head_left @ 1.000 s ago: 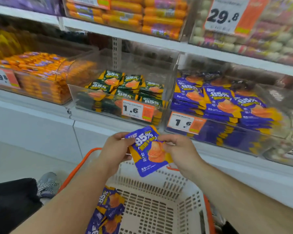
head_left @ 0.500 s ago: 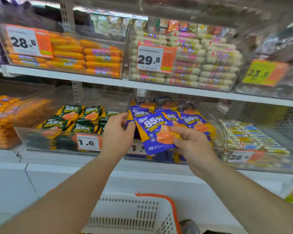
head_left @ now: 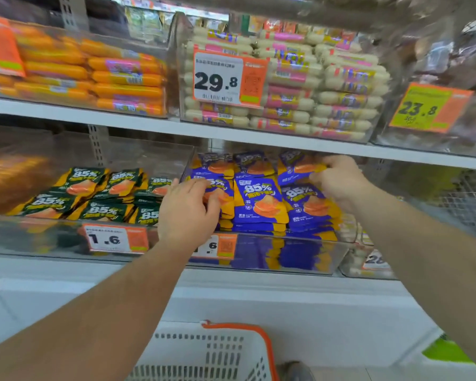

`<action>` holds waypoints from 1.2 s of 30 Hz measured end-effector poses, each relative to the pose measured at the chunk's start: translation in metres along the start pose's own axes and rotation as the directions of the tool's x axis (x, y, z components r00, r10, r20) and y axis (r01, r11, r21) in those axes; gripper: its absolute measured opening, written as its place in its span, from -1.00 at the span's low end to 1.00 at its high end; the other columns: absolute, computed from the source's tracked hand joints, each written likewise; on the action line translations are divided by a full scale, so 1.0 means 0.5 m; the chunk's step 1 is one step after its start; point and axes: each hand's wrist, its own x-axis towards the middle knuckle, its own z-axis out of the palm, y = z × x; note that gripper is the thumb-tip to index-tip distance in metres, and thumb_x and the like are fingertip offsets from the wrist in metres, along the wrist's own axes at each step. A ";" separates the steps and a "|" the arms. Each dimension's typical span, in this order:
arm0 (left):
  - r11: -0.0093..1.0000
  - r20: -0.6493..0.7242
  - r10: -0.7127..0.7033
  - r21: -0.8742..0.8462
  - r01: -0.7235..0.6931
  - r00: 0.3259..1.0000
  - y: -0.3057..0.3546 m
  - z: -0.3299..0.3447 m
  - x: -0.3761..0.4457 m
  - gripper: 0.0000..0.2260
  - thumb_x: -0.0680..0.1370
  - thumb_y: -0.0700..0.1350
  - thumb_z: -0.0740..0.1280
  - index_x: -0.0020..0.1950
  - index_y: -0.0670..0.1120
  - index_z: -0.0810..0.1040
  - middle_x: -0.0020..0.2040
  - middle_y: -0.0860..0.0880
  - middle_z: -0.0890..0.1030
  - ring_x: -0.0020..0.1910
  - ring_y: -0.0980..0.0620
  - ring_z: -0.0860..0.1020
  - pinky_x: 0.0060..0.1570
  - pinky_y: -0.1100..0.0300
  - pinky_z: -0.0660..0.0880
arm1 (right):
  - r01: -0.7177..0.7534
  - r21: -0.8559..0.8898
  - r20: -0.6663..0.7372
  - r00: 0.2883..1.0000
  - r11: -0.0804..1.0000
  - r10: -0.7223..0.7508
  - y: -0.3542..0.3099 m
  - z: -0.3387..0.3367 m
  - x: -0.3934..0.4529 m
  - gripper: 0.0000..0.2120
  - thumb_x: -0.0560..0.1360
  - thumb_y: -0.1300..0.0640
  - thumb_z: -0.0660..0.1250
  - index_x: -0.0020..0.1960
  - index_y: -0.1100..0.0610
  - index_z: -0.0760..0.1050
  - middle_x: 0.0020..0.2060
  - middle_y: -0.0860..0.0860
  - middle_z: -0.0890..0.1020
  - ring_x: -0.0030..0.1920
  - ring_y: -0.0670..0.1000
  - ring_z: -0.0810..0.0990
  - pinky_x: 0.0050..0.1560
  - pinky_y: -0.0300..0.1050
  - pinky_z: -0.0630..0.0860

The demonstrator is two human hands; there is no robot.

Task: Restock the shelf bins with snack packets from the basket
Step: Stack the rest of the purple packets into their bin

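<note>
Now we stand with both hands inside the clear bin (head_left: pixel 300 254) of purple snack packets (head_left: pixel 260 200) on the lower shelf: our left hand (head_left: pixel 188 213) lies on the front left stack with fingers curled over its top packet, and our right hand (head_left: pixel 338 182) pinches a packet (head_left: pixel 300 167) in the back right row between thumb and fingertips. We judge the step in hand to be seating that packet in its row. To do it well we should slide it flat onto its stack, printed face up and edges in line with its neighbours, while the left hand steadies the front row so nothing slips over the bin's low front wall. We should release only once the packet rests level. The white basket (head_left: pixel 212 353) with the orange rim sits below us on the floor, and its contents lie outside our view, so we cannot tell how many packets remain. Just beside, to the left, a second bin holds green packets (head_left: pixel 102 193) behind a price tag (head_left: pixel 113 239); we must keep the two flavours apart. The upper shelf edge (head_left: pixel 231 136) hangs close above our right hand and limits headroom, and our left wrist hides the purple bin's own price tag
</note>
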 end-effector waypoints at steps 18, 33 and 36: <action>1.000 0.027 0.006 0.012 -0.006 1.000 -0.003 0.007 -0.002 -0.53 0.53 0.08 0.05 0.16 -0.14 0.61 0.08 -0.09 0.67 0.08 -0.08 0.59 0.42 -0.03 0.24 | 0.046 -0.710 0.093 0.995 0.702 0.029 0.026 0.058 0.102 -0.70 0.60 0.08 0.21 0.25 0.23 0.47 -0.06 0.15 0.51 -0.04 0.20 0.54 -0.13 -0.03 0.50; 0.974 0.091 -0.113 -0.186 0.128 0.989 0.014 -0.033 0.005 -0.65 0.57 -0.02 0.22 0.32 -0.10 0.51 0.18 -0.09 0.61 0.23 -0.08 0.48 0.49 0.12 0.02 | 0.094 -0.708 0.048 0.995 0.700 -0.085 -0.030 0.094 -0.004 -0.65 0.57 -0.05 0.23 0.28 0.07 0.53 0.17 0.15 0.60 0.20 0.24 0.52 0.23 0.10 0.50; 0.952 0.077 -0.079 -0.291 0.099 0.994 0.017 -0.062 -0.005 -0.60 0.54 -0.13 0.31 0.39 -0.11 0.45 0.29 -0.08 0.54 0.26 -0.08 0.46 0.48 -0.06 0.18 | 0.253 -0.572 0.041 0.959 0.781 -0.280 -0.066 0.147 -0.105 -0.74 0.55 0.04 0.29 0.16 0.08 0.61 0.07 0.08 0.66 0.11 0.13 0.59 0.15 0.00 0.54</action>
